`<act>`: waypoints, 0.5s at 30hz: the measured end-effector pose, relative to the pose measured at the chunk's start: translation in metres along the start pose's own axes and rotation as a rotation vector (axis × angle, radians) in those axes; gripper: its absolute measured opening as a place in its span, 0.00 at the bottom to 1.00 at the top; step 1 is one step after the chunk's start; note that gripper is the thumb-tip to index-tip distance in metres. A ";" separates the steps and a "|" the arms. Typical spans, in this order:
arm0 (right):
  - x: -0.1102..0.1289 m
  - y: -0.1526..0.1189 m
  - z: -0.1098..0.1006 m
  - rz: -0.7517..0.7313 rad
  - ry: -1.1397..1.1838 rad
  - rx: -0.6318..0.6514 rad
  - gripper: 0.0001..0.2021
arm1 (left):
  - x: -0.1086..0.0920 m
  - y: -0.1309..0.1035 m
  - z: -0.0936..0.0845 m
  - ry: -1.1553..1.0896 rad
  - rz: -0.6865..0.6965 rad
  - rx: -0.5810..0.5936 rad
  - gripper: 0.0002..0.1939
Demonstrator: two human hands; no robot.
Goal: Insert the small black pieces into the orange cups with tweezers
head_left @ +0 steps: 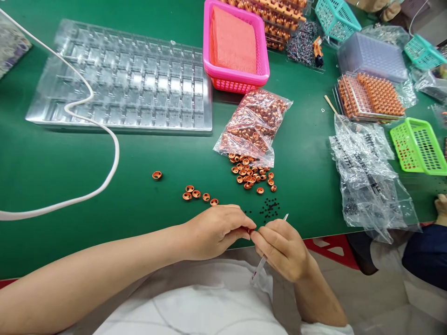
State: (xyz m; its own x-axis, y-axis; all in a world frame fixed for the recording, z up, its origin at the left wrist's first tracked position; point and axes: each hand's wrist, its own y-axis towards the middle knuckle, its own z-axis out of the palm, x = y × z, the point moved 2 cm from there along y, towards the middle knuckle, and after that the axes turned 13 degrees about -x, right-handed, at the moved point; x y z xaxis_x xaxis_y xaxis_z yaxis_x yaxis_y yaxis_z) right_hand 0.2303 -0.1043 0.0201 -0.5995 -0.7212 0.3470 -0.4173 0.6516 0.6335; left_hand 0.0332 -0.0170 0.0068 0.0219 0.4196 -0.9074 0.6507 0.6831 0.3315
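My left hand (218,232) is closed in a pinch on a small copper-coloured cup piece (251,230), mostly hidden by the fingertips. Right against it, the fingertips of my right hand (282,249) meet the same piece. A thin whitish stick-like tool (259,269) runs through my right hand, its narrow tip showing above the knuckles. Small black bits (270,208) lie scattered just beyond the hands. Several copper-coloured cups with holes (196,194) sit in a loose row to the left, and a lone cup (157,175) lies farther left. More loose cups (248,172) are heaped beyond.
A clear bag of copper cups (256,121) lies behind the heap. Beyond are a clear plastic tray (122,79), a pink basket (263,56) and a white cable (113,163). Flat plastic bags (370,181) and a green basket (417,144) lie right. Another person's hand (442,207) shows at the edge.
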 end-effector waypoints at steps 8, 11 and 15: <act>0.001 0.003 -0.001 -0.045 0.008 -0.013 0.13 | 0.000 0.000 0.000 -0.012 0.046 -0.028 0.09; 0.001 0.001 0.000 -0.034 0.003 -0.012 0.13 | 0.000 -0.001 0.001 -0.018 0.040 -0.027 0.09; 0.001 -0.006 0.003 -0.059 -0.013 -0.010 0.14 | -0.001 0.000 0.002 -0.019 0.044 -0.044 0.08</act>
State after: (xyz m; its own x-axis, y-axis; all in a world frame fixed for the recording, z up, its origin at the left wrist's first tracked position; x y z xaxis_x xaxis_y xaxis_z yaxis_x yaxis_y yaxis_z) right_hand 0.2307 -0.1083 0.0145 -0.5830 -0.7552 0.2996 -0.4455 0.6056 0.6594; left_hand 0.0343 -0.0188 0.0071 0.0645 0.4391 -0.8961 0.6149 0.6898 0.3823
